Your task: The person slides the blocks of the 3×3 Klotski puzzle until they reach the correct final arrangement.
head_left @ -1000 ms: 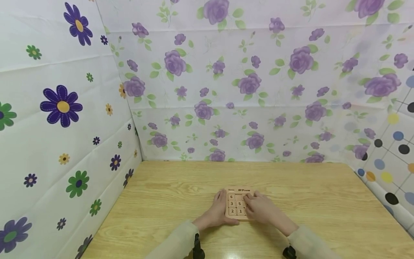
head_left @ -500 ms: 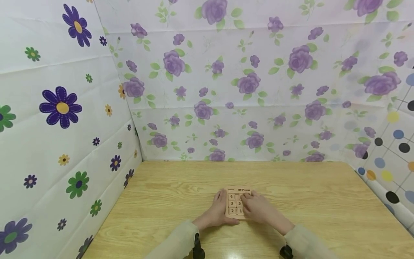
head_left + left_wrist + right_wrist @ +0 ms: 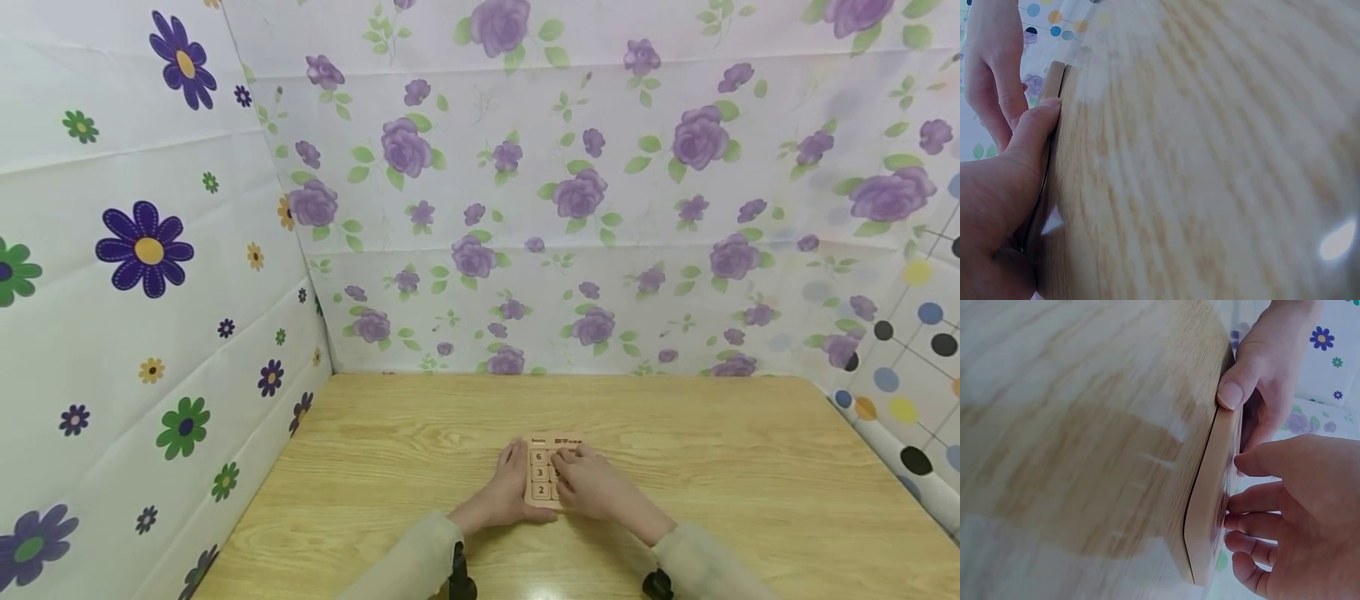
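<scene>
A wooden number slide puzzle (image 3: 539,473) lies flat on the table, its tiles 6, 3 and 2 showing down the left column. My left hand (image 3: 498,492) holds the board at its left side, thumb along the near edge; that thumb is also pressed to the edge in the right wrist view. Over the middle and right columns is my right hand (image 3: 596,486), which hides most of those tiles. In the right wrist view its bent fingertips (image 3: 1235,501) touch the tile face of the board (image 3: 1210,500), with the thumb held close to the surface.
The wood-grain table (image 3: 405,442) extends around the board on all sides. Flowered cloth walls (image 3: 480,167) stand behind and to the left, and a dotted cloth (image 3: 900,367) is at the right. Black wrist straps (image 3: 459,575) sit over both pale sleeves.
My right hand has shifted left across the puzzle, now covering the 1 tile and part of the 5 tile. My left hand and the board have stayed in place.
</scene>
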Motion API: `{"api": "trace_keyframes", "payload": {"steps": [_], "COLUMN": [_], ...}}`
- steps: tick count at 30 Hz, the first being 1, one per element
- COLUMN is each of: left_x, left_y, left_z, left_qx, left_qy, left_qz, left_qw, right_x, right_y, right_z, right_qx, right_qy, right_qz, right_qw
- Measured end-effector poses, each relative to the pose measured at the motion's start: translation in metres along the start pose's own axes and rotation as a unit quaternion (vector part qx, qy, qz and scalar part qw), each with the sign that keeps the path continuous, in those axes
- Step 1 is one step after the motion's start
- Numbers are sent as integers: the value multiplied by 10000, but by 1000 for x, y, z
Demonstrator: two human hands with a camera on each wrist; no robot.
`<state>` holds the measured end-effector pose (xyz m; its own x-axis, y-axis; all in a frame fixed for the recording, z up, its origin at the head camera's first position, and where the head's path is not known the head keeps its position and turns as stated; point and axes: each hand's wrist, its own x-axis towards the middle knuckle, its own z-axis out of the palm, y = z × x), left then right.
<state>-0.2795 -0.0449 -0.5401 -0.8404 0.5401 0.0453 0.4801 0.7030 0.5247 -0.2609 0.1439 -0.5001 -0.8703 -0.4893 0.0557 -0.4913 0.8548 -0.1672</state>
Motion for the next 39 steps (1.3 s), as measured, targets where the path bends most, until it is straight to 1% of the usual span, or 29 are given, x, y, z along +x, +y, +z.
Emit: {"api": "trace_keyframes", "payload": {"steps": [6, 13, 19, 23, 26, 35, 39], "left_x": [-1, -1, -1, -1, -1, -2, -2], "left_y": [0, 0, -1, -1, -1, -1, -1], "left_z": [0, -1, 1, 1, 1, 2, 2], "left_qx": [-38, -181, -116, -146, -180, -229, -279], "left_qy": [-15, -27, 27, 58, 73, 111, 123], "left_qz": [-48, -149, -114, -110, -93, -79, -43], "left_qw": [10000, 9997, 9999, 9998, 9998, 9996, 9995], "right_x": [-2, -3, -5, -9, -14, -26, -28], "right_y": [4, 12, 15, 19, 21, 17, 14], "right_z": [-1, -1, 0, 2, 2, -5, -7], "right_qx": [189, -99, -64, -94, -134, -81, -64], "right_qy": [-48, 43, -60, -63, -22, -31, -96], "right_qz": [-43, -123, -28, 93, 83, -36, 38], "right_qw": [9998, 9999, 10000, 9999, 9999, 10000, 9999]}}
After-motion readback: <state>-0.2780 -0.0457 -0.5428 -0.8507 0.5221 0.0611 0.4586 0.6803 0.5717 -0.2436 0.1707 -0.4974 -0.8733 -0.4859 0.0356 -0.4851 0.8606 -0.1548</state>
